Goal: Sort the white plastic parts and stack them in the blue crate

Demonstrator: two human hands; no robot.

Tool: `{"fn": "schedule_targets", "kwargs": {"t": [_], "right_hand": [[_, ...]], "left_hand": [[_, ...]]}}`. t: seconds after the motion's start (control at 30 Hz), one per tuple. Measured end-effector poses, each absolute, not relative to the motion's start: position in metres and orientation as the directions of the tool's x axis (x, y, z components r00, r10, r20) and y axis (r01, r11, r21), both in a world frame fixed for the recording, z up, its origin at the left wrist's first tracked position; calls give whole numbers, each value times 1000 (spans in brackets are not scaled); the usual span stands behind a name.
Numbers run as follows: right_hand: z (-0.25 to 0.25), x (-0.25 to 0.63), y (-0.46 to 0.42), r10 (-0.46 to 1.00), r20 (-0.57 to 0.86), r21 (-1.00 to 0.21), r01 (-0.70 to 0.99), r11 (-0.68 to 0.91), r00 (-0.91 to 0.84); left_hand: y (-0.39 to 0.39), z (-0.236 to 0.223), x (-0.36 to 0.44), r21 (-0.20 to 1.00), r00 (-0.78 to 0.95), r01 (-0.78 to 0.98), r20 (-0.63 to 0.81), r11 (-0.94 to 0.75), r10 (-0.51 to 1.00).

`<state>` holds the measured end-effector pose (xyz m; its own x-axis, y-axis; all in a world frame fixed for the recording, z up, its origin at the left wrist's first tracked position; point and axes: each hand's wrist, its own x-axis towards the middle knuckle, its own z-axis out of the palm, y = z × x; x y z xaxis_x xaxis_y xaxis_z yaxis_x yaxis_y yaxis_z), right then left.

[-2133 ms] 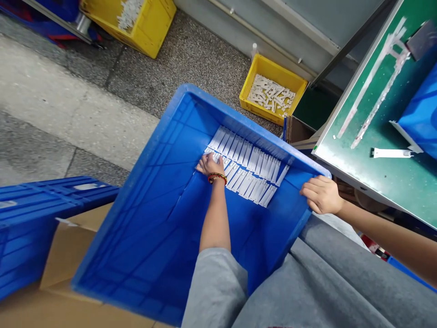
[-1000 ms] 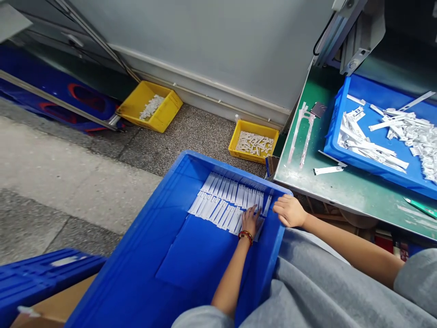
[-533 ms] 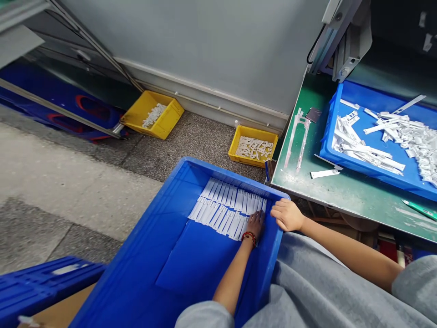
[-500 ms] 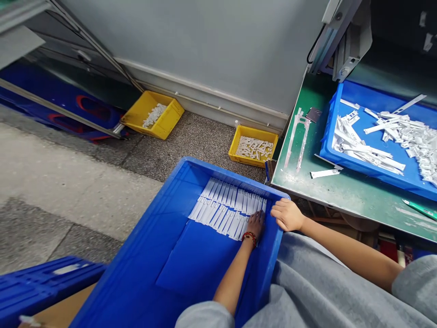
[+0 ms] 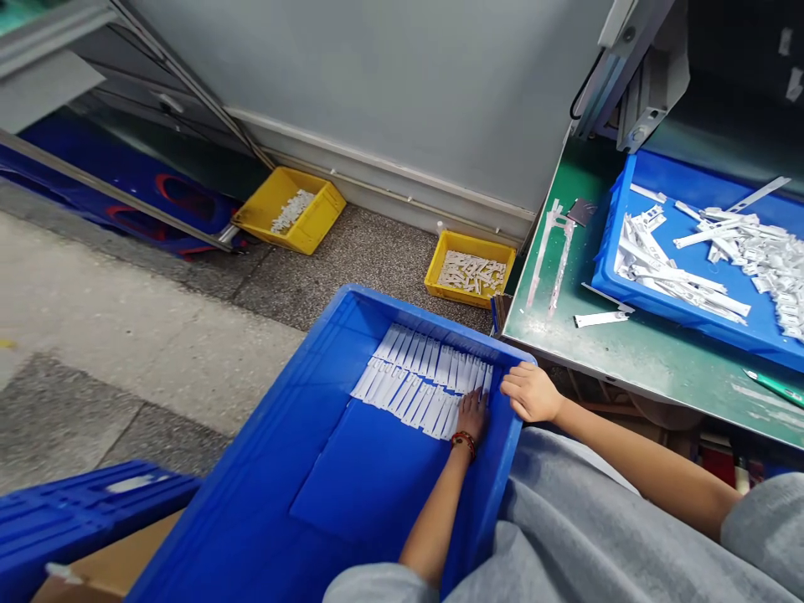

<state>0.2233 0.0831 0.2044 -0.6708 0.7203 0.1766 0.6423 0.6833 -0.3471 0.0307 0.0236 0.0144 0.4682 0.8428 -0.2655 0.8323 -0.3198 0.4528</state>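
A large blue plastic bin [image 5: 289, 352] tilts in front of me. Across its far end, white plastic strips [image 5: 402, 385] lie side by side in two rows on a blue sheet [image 5: 358, 486]. Inside the bin, my left hand [image 5: 472, 415], with a red beaded bracelet at the wrist, rests at the right end of the nearer row. Its fingers are stretched forward and apart over the strips; what lies under the palm is hidden. My right hand [image 5: 531, 393] is closed around the bin's rim by the right corner.
On the right, a green bench [image 5: 553, 335] bears a blue tray [image 5: 603, 268] of jumbled white parts and a green-handled tool [image 5: 774, 387]. Two yellow bins [image 5: 323, 219] with small white parts stand on the floor by the wall. A cardboard box [image 5: 126, 561] is at lower left.
The view has shifted slightly, so the surroundings appear a little further right. My left hand stays at the end of the nearer row, and my right hand keeps its hold on the rim.
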Motion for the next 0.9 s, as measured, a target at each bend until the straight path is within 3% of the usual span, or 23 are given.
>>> {"fn": "schedule_targets", "kwargs": {"t": [0.2,0.5,0.73,0.9], "right_hand": [[213,225,77,753,180,-384,659,647,-633],[205,234,66,719,312,-414,592,691,-621],[194,267,45,711,264,-431,579,692,-652],[204,279,36,748,158,-474,615,630,-645]], "left_hand": [[6,35,0,481,200,874,-227,-69,953],[49,29,-130,296,-412,860,-75,414,908],[102,18,-144,239,-572,793,-28,561,820],[109,15,-137,234,-561,799,-41,554,827]]}}
